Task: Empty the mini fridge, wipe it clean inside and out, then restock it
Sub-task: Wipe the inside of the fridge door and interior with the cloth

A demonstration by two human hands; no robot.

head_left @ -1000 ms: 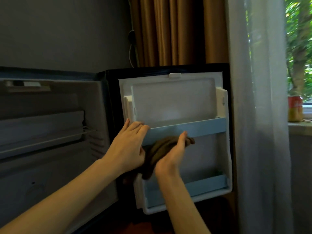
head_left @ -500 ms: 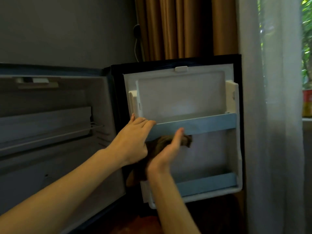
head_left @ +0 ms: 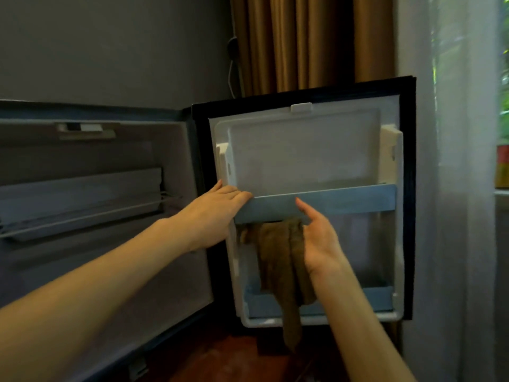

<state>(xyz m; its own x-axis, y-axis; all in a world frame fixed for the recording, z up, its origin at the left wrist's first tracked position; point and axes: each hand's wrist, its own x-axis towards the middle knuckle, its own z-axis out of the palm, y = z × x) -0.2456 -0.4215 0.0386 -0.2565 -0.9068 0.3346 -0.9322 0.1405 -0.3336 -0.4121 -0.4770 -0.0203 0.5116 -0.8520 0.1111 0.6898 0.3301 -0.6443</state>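
Fridge [head_left: 179,244]: cabinet at left, open; wire shelf [head_left: 82,216] in place.
Door [head_left: 303,150]: swung wide to the right, liner facing near; sheer curtain [head_left: 454,161] just beside its far-right edge.
Upper rail [head_left: 344,204]: blue, across the door's middle.
Lower rail [head_left: 344,299]: blue, at the door's foot.
Left hand [head_left: 217,210]: fingers straight and together, flat on the left end of the upper rail.
Right hand [head_left: 319,241]: just under the upper rail, thumb raised apart. The fingers are hidden by the cloth, so whether it grips or only presses cannot be told.
Cloth [head_left: 278,260]: brown, bunched top tucked under the upper rail against the liner. Its tail hangs past the lower rail and the door's bottom edge, near the floor [head_left: 220,359].
Step, judged: wiping the door liner; restocking not begun.
Risk, rail: an upward push from below could unseat the upper rail if it only clips in.
Risk, tail: the loose end could brush the floor, pick up dirt and smear it back on the liner.
Risk, drop: if the cloth is merely pressed, easing off lets it fall.
Risk, door: hard rubbing with the left hand lifted could swing the door into the curtain or strain the hinge.
Risk, coverage: a bunched cloth may skip the corners behind both rails.
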